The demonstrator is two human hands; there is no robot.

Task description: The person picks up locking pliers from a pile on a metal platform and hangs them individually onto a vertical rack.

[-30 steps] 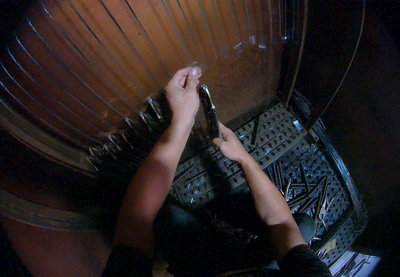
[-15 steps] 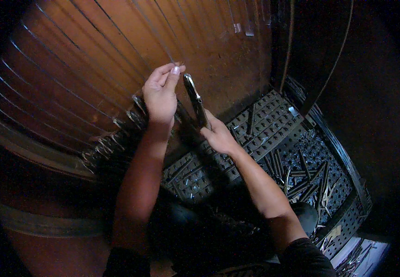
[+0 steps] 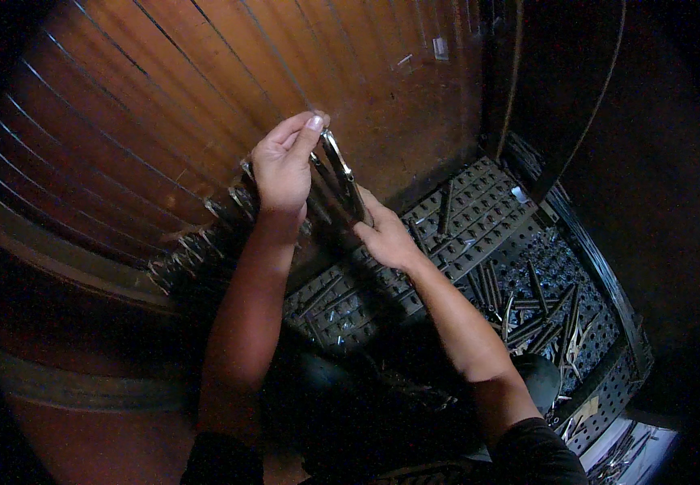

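While the right hand (image 3: 384,238) was wrapped around the dark handles of a plier-like tool (image 3: 346,174), that tool angled up and leftward out of the grip, its silver head just beside the left fingertips. Up and to the left of that grip, the left hand (image 3: 281,166) had its thumb and fingertips brought together; whether they pinched a wire could not be told. Thin wires (image 3: 162,28) ran down a brownish wall (image 3: 382,105) beyond both hands. Looped wire ends (image 3: 192,246) clustered lower left of the left hand; dark rods (image 3: 540,323) lay on perforated metal (image 3: 479,214) lower right of the right grip.
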